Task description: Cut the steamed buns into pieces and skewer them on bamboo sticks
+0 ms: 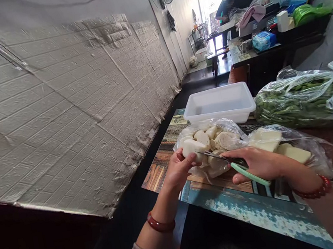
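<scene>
Bare fingers are working close to steel at a patterned desk [246, 209]: the left hand [175, 171] is gripping a rounded white piece [191, 147], holding it over an open clear bag [233, 127] of similar pale pieces, while the fingers of the right hand [256, 163] are closing around green-handled scissors [246, 173]. The blades are pointing left, their tip reaching the piece just beside the left thumb; whether they are parting or meeting is too small to tell. The likeliest mishap, it seems, is a nicked thumb, should the piece, probably smooth, be turning in the grip or the tip be slipping off it. The bag's loose film is bunching under the blades and could be getting snagged or cut. Beyond, a white tub [212, 115] is standing behind the bag, and pale slabs [265, 139] in plastic are lying near the right wrist.
</scene>
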The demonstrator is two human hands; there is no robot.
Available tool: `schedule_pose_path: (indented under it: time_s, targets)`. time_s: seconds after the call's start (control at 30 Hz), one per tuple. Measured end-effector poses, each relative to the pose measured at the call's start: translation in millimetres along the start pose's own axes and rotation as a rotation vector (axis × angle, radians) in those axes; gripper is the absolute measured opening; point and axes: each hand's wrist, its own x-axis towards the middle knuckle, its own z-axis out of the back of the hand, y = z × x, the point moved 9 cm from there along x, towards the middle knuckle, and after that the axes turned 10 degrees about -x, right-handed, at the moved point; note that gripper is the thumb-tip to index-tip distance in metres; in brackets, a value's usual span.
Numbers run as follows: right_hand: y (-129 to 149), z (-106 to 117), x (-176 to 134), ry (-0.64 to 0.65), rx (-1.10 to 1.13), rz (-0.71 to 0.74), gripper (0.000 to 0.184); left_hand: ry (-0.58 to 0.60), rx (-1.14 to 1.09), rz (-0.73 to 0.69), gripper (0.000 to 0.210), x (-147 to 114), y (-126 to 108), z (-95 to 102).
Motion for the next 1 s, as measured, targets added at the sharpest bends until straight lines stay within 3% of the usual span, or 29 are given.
schedule_pose_path:
  time_s: [0.3, 0.6, 0.8, 1.0]
  targets:
    - [-6, 1, 3, -0.051, 0.002, -0.021, 0.071, 0.006, 0.024, -0.040, 0.054, 0, -8, -2.9]
    - [1, 4, 6, -0.156, 0.035, 0.041, 0.048, 0.038, -0.072, -0.010, 0.052, 1, -8, 1.7]
    - [1, 6, 3, -0.214, 0.006, -0.009, 0.056, 0.040, -0.084, 0.023, 0.049, 0, -8, 4.5]
    - [5, 2, 2, -0.163, -0.031, -0.019, 0.060, 0.073, -0.032, 0.002, 0.044, -1, -8, 3.6]
